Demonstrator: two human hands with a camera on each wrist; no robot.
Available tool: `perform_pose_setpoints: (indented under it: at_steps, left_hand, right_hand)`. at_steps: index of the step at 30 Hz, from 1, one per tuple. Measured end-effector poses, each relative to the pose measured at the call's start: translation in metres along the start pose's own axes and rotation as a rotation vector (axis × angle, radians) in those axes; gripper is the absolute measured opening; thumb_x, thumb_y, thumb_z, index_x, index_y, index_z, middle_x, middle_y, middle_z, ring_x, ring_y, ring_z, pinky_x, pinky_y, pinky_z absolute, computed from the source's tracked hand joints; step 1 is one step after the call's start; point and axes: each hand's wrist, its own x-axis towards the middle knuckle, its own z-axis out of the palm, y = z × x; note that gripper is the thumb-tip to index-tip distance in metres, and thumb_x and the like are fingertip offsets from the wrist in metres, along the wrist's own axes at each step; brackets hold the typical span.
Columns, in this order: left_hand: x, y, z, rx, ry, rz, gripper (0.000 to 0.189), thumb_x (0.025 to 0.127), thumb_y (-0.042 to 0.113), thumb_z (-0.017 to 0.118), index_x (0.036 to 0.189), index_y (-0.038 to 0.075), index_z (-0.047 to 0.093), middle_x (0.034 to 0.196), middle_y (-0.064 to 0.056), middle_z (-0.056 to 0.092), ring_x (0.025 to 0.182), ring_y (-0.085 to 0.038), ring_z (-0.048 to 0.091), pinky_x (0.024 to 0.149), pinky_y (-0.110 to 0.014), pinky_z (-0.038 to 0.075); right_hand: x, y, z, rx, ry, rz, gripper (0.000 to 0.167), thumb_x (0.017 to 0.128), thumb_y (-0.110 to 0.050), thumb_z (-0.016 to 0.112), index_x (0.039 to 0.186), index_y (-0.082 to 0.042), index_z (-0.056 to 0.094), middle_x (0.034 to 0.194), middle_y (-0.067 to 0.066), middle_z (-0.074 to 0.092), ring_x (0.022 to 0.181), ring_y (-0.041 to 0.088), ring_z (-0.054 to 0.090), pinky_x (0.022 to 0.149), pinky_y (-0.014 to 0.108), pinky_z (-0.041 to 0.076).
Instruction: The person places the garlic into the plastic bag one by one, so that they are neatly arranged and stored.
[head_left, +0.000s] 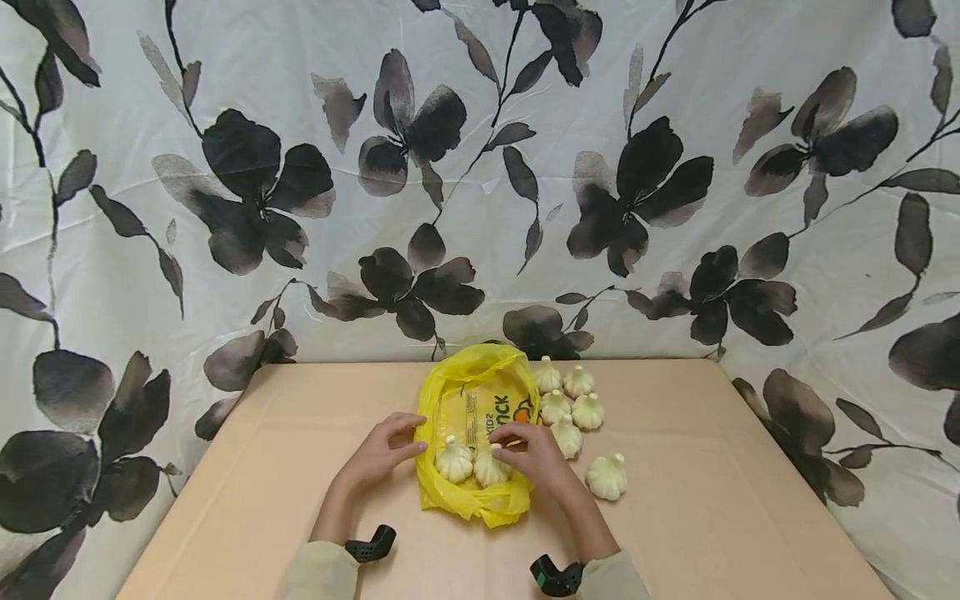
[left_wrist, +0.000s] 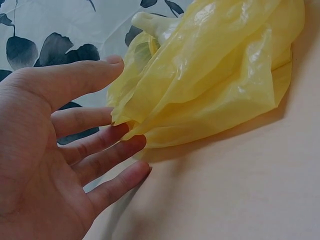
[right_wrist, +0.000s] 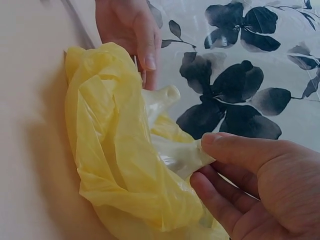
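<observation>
A yellow plastic bag lies with its mouth spread open and rim rolled out. Inside, towards the near side, sit two garlic bulbs side by side. My right hand pinches the stem of the right-hand garlic bulb between thumb and fingers; the grip shows clearly in the right wrist view. The other garlic bulb stands just left of it, stem up. At the bag's left rim, my left hand touches the plastic with extended, spread fingertips. In the right wrist view the bag's crumpled side hides the bulbs' lower parts.
Right of the bag, several garlic bulbs stand grouped on the peach tabletop. A single garlic bulb sits apart, nearer and further right. Behind the table hangs a floral cloth.
</observation>
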Motion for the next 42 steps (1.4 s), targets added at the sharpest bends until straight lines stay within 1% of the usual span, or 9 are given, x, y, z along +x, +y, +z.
perform_pose_setpoints:
  at_steps: [6, 11, 16, 18, 24, 28, 33, 38, 42]
  left_hand:
    - [0.0, -0.003, 0.0, 0.004, 0.002, 0.013, 0.052, 0.088, 0.032, 0.07, 0.133, 0.009, 0.057, 0.136, -0.009, 0.052, 0.13, -0.033, 0.049, 0.108, -0.05, 0.042]
    - [0.001, -0.004, 0.0, -0.01, 0.001, 0.012, 0.051, 0.088, 0.031, 0.07, 0.132, 0.01, 0.058, 0.137, -0.009, 0.052, 0.131, -0.033, 0.048, 0.108, -0.051, 0.041]
    - [0.0, -0.002, 0.0, -0.003, 0.001, 0.001, 0.051, 0.088, 0.031, 0.07, 0.132, 0.01, 0.058, 0.136, -0.008, 0.052, 0.131, -0.032, 0.048, 0.109, -0.05, 0.041]
    - [0.0, -0.001, 0.0, 0.001, 0.002, 0.001, 0.051, 0.088, 0.032, 0.07, 0.132, 0.011, 0.058, 0.137, -0.008, 0.052, 0.131, -0.032, 0.048, 0.109, -0.049, 0.041]
    - [0.0, 0.0, -0.001, 0.008, -0.001, 0.001, 0.051, 0.088, 0.033, 0.07, 0.133, 0.011, 0.057, 0.138, -0.008, 0.051, 0.131, -0.032, 0.047, 0.109, -0.05, 0.041]
    - [0.001, -0.002, -0.001, 0.005, -0.003, 0.002, 0.052, 0.088, 0.034, 0.07, 0.133, 0.011, 0.057, 0.138, -0.008, 0.051, 0.131, -0.032, 0.048, 0.109, -0.05, 0.041]
    - [0.003, -0.001, 0.0, 0.008, 0.0, 0.007, 0.053, 0.087, 0.034, 0.071, 0.133, 0.011, 0.058, 0.137, -0.008, 0.052, 0.13, -0.033, 0.048, 0.109, -0.05, 0.041]
    - [0.003, 0.001, -0.001, 0.01, 0.003, 0.013, 0.054, 0.087, 0.034, 0.071, 0.133, 0.008, 0.057, 0.136, -0.008, 0.053, 0.13, -0.033, 0.048, 0.108, -0.049, 0.042]
    - [0.004, 0.0, 0.0, 0.012, 0.005, 0.011, 0.055, 0.087, 0.035, 0.071, 0.133, 0.007, 0.057, 0.136, -0.009, 0.053, 0.13, -0.033, 0.048, 0.109, -0.049, 0.042]
  right_hand:
    - [-0.002, -0.001, -0.002, 0.009, 0.019, 0.007, 0.017, 0.087, -0.011, 0.07, 0.104, -0.01, 0.072, 0.105, 0.007, 0.071, 0.096, 0.023, 0.067, 0.081, 0.024, 0.057]
    - [-0.003, -0.004, -0.005, 0.017, 0.031, -0.005, 0.018, 0.086, -0.008, 0.071, 0.103, -0.014, 0.072, 0.105, 0.012, 0.071, 0.095, 0.023, 0.068, 0.081, 0.023, 0.057]
    - [-0.004, -0.003, -0.006, 0.019, 0.056, -0.004, 0.021, 0.086, -0.008, 0.071, 0.106, -0.014, 0.071, 0.106, 0.009, 0.071, 0.096, 0.023, 0.069, 0.082, 0.024, 0.057]
    - [-0.004, -0.002, -0.006, 0.019, 0.067, -0.001, 0.022, 0.085, -0.008, 0.071, 0.107, -0.014, 0.071, 0.106, 0.007, 0.071, 0.096, 0.023, 0.068, 0.083, 0.025, 0.057]
    - [-0.005, 0.0, -0.008, 0.022, 0.089, 0.003, 0.024, 0.085, -0.008, 0.072, 0.107, -0.015, 0.071, 0.109, 0.009, 0.071, 0.1, 0.028, 0.068, 0.088, 0.034, 0.057]
    - [-0.006, 0.001, -0.011, -0.001, 0.109, 0.012, 0.024, 0.084, -0.01, 0.073, 0.108, -0.014, 0.071, 0.109, 0.009, 0.071, 0.101, 0.026, 0.067, 0.089, 0.034, 0.057]
    - [-0.006, 0.002, -0.015, -0.009, 0.11, 0.018, 0.026, 0.084, -0.01, 0.073, 0.11, -0.008, 0.07, 0.111, 0.013, 0.07, 0.101, 0.026, 0.067, 0.089, 0.035, 0.056]
    - [-0.007, 0.001, -0.021, 0.007, 0.111, 0.017, 0.024, 0.084, -0.008, 0.073, 0.108, -0.011, 0.071, 0.112, 0.014, 0.069, 0.103, 0.029, 0.067, 0.09, 0.039, 0.056]
    - [-0.008, 0.001, -0.028, 0.019, 0.099, 0.015, 0.026, 0.084, -0.007, 0.073, 0.109, -0.01, 0.07, 0.112, 0.015, 0.069, 0.103, 0.031, 0.067, 0.089, 0.034, 0.056]
